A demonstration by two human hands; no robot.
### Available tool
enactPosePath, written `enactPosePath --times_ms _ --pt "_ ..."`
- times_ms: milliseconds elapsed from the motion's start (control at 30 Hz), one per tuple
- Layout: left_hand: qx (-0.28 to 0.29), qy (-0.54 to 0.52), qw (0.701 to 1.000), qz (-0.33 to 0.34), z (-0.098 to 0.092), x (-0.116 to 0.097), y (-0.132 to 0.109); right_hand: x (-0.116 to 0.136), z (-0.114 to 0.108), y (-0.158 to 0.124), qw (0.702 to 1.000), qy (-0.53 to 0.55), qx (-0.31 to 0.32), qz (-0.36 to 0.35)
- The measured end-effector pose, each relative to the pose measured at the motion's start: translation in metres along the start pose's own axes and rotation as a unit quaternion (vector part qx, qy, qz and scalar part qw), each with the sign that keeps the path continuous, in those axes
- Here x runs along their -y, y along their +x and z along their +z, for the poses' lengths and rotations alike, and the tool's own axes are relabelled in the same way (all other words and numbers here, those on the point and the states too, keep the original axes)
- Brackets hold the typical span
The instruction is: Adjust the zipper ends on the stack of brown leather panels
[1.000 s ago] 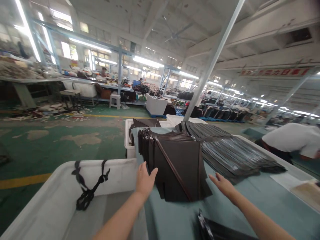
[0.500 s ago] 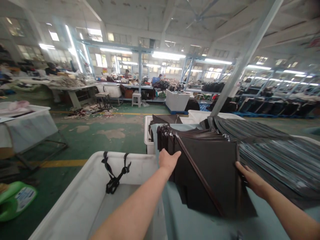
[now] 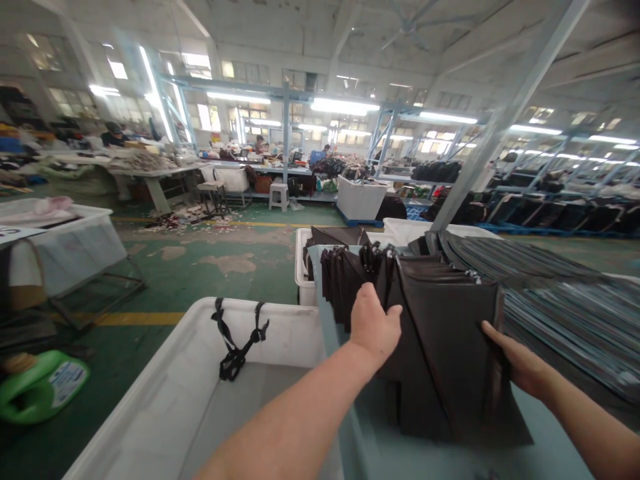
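Note:
A bundle of dark brown, flat panels (image 3: 455, 347) that look like leather or coated fabric stands upright on a pale blue-grey surface (image 3: 425, 460). A thin dark strip runs diagonally down the front panel. My left hand (image 3: 374, 327) grips the bundle at its left side, thumb pointing up and right, the other fingers partly hidden among the panels. My right hand (image 3: 520, 363) clasps the right edge, its thumb side on the front face and its remaining fingers out of sight. More dark folded panels (image 3: 334, 273) stand just left of the bundle.
A white bin (image 3: 280, 333) with black straps (image 3: 235, 357) tied at its rim is at left front. Large stacks of dark sheets (image 3: 565, 320) lie at right beside a slanting metal post (image 3: 480, 147). A green jug (image 3: 45, 387) sits on the floor at left.
My left hand has moved right along the row, and the gripped bundle has shifted right, parting from the panels at left. My right hand stays on its edge. The view has turned slightly left.

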State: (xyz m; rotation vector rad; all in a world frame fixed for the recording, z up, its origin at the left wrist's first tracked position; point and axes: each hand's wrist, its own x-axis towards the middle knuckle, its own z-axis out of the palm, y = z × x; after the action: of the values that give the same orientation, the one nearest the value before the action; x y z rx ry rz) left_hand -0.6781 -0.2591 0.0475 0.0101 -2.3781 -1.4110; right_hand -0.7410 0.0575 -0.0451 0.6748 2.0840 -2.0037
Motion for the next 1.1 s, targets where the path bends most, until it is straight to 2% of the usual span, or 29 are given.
enactPosePath --times_ms 67,133,233,333,400,433,500,533,633,700,800,867,1000,1100 --pt "0.016 -0.04 0.999 0.011 0.001 -0.011 -0.004 -0.002 0.0 0.002 0.996 0.047 0.034 0.072" --pt "0.039 -0.088 0.995 0.011 0.003 -0.02 -0.008 -0.005 0.0 0.004 0.991 0.075 0.032 0.107" --pt "0.073 -0.14 0.987 0.018 0.008 -0.028 -0.013 -0.008 -0.002 0.008 0.99 0.105 0.02 0.094" --pt "0.081 -0.166 0.981 0.053 0.009 -0.026 -0.016 -0.011 -0.008 0.01 0.989 0.127 -0.003 0.075" --pt "0.076 -0.175 0.981 0.024 0.005 -0.014 -0.014 -0.012 -0.013 0.007 0.988 0.127 -0.019 0.086" --pt "0.07 -0.185 0.98 -0.018 0.003 -0.004 -0.012 -0.012 -0.016 0.004 0.989 0.12 -0.012 0.09" --pt "0.046 -0.221 0.963 -0.147 -0.002 0.02 -0.005 -0.011 -0.019 -0.004 0.991 0.102 0.025 0.081" --pt "0.044 -0.274 0.939 -0.206 -0.003 0.033 -0.002 -0.01 -0.019 -0.007 0.993 0.093 0.042 0.065" --pt "0.096 -0.315 0.911 -0.249 -0.003 0.067 0.005 -0.005 -0.013 -0.014 0.994 0.095 0.051 0.028" --pt "0.106 -0.321 0.906 -0.253 -0.001 0.081 0.004 -0.003 -0.01 -0.014 0.994 0.101 0.036 0.006" --pt "0.08 -0.317 0.912 -0.248 0.003 0.089 0.0 -0.002 -0.011 -0.012 0.994 0.104 -0.011 -0.023" --pt "0.061 -0.294 0.928 -0.221 0.005 0.089 -0.003 -0.004 -0.017 -0.012 0.993 0.102 -0.05 -0.029" --pt "0.039 -0.122 0.987 -0.102 0.007 0.087 -0.01 -0.012 -0.035 -0.018 0.992 0.083 -0.098 -0.017" --pt "0.045 -0.055 0.996 -0.052 0.007 0.086 -0.015 -0.016 -0.041 -0.026 0.993 0.064 -0.103 -0.011"
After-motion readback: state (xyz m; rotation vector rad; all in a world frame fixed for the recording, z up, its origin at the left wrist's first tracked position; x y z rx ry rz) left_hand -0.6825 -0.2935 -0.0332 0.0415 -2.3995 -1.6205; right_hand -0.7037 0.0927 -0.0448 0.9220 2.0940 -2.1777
